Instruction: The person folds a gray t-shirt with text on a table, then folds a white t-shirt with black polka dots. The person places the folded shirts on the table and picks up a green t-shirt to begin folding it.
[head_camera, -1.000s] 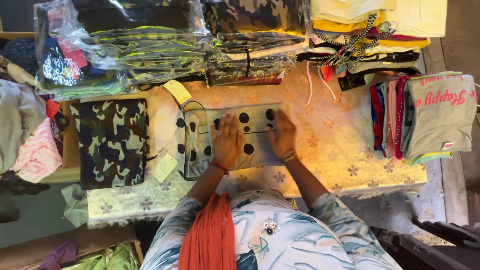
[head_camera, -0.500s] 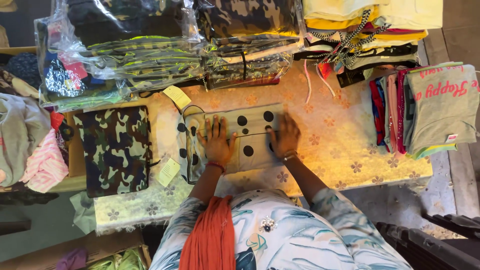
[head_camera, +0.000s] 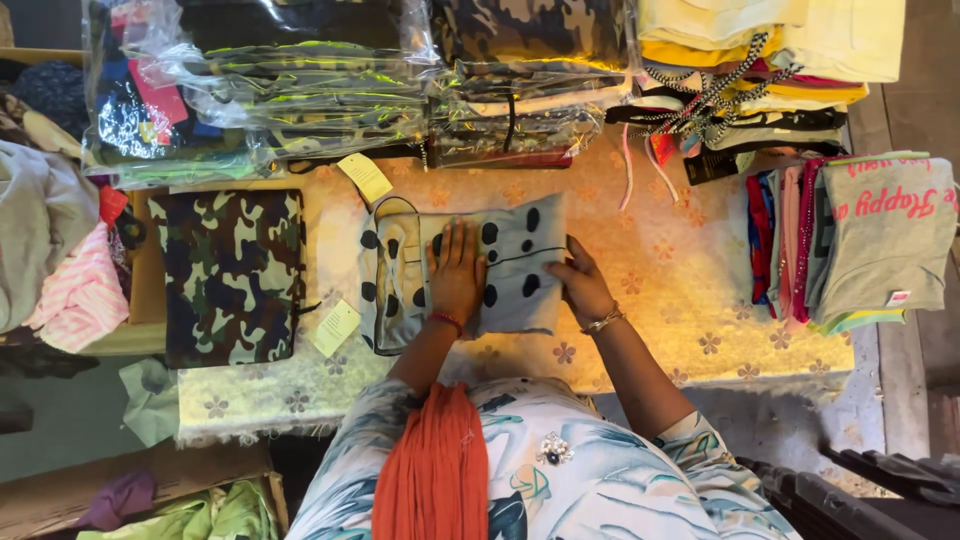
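Head view, looking straight down. I see the left hand (head_camera: 458, 272) pressed flat, fingers spread and together pointing to 12 o'clock, on a folded grey garment with black dots (head_camera: 510, 262); it grips nothing. The right hand (head_camera: 578, 283) lies at the garment's 3 o'clock edge, fingers curled against the fold and touching the cloth; whether it pinches the edge I cannot tell. A red thread band circles the left wrist and a metal bracelet (head_camera: 603, 321) the right.

The dotted garment rests near the centre of a yellow table cover with a flower print (head_camera: 690, 300), just beyond my patterned top and orange scarf (head_camera: 435, 465). A yellow paper tag (head_camera: 365, 177) lies at its 11 o'clock, a second pale tag (head_camera: 336, 327) at its 8 o'clock.

At 9 o'clock from the garment, apart from it, sits a folded camouflage garment (head_camera: 232, 275). At 12 o'clock runs a row of clothes packed in clear plastic bags (head_camera: 300, 95). At 1 o'clock stands a stack of yellow and cream folded clothes (head_camera: 770, 40) with patterned cords hanging down. At 3 o'clock, well apart, lies a pile of folded shirts, the top one grey with pink lettering (head_camera: 885, 240). At 9 o'clock on the far edge, a grey and pink striped heap (head_camera: 60, 270)
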